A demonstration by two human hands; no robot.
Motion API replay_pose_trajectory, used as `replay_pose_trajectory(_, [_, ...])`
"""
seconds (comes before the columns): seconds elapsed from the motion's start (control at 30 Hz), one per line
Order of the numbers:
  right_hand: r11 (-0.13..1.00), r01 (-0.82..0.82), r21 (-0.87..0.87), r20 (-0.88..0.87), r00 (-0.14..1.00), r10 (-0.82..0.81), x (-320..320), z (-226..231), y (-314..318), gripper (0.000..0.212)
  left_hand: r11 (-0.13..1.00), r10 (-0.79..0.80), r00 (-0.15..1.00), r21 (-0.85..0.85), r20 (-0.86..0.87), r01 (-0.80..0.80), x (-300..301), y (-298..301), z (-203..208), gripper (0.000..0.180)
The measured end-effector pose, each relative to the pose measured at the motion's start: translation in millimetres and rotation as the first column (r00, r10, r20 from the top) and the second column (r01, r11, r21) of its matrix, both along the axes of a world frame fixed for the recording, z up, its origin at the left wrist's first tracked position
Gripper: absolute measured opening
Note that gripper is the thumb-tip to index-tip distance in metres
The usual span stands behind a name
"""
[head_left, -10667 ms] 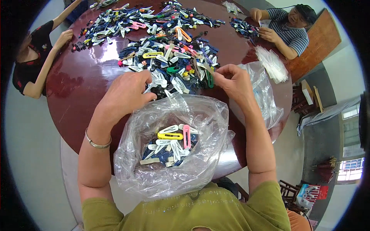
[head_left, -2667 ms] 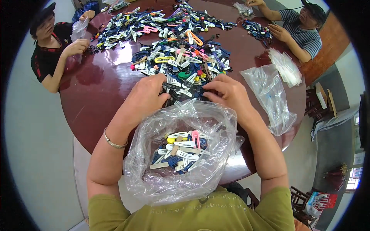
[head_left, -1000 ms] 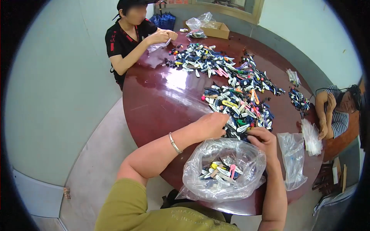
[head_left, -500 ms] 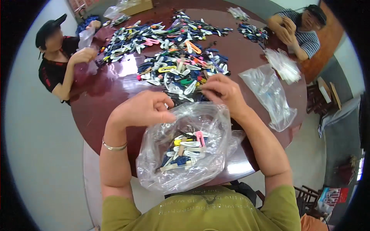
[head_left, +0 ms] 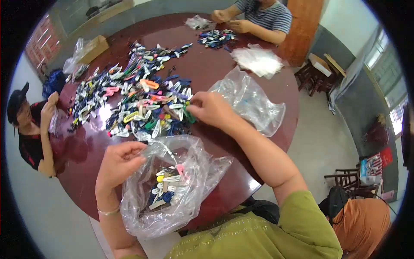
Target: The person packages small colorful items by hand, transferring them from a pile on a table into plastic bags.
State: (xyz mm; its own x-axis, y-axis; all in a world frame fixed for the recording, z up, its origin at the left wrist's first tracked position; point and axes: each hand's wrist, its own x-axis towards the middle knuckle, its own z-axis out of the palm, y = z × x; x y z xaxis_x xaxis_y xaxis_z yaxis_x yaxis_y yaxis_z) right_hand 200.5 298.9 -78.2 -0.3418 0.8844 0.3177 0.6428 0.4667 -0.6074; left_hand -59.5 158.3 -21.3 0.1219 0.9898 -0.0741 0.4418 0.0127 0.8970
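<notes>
A big heap of hair clips (head_left: 142,103), mostly white and dark blue with some bright ones, lies on the table before me. At the heap's right edge, my right hand (head_left: 211,110) has its fingers curled together on a green hair clip (head_left: 189,115); the fingertips are partly hidden. My left hand (head_left: 120,164) hovers at the left rim of a clear plastic bag (head_left: 198,181), thumb and fingers apart and nothing visible between them. Inside the wide-mouthed bag sit white snap clips, a pink clip (head_left: 180,169), a yellow piece (head_left: 160,178) and dark blue bands (head_left: 161,197).
Another clear bag (head_left: 254,101) lies flat to the right, near a stack of small clear bags (head_left: 258,60). Two people sit at the round table (head_left: 228,168), one at left, one at the far side by a smaller clip pile (head_left: 216,39). A cardboard box (head_left: 92,49) stands far left.
My view has swung to the right. My right hand has shifted along to the heap's right edge, where its fingers now meet a green clip. My left hand has moved to the bag's left rim.
</notes>
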Motion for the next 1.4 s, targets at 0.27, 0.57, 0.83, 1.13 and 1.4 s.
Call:
replay_pose_trajectory(0.27, [0.991,-0.082,0.109,-0.047,0.995,0.088,-8,-19,3,0.041,0.988,-0.142,0.990,0.059,-0.016,0.143,-10,-1,-2,0.027])
replay_pose_trajectory(0.57, [0.970,-0.190,0.154,-0.136,0.968,0.211,-17,3,-18,0.033,0.999,0.024,0.999,-0.033,-0.023,-0.025,-17,14,-16,0.022])
replay_pose_trajectory(0.83, [0.869,-0.473,0.142,0.000,0.878,0.478,-28,3,-24,0.033,0.986,0.132,0.952,0.136,-0.275,-0.097,-16,20,-28,0.024])
replay_pose_trajectory(1.13, [0.937,-0.347,0.024,-0.265,0.902,0.341,-33,-14,-20,0.012,0.978,0.207,0.963,0.015,-0.174,-0.208,-20,24,-30,0.023])
replay_pose_trajectory(1.4, [0.907,-0.344,0.245,-0.208,0.895,0.395,-43,-9,-27,0.016,0.983,0.134,0.924,0.164,-0.359,-0.079,-16,24,-40,0.023])
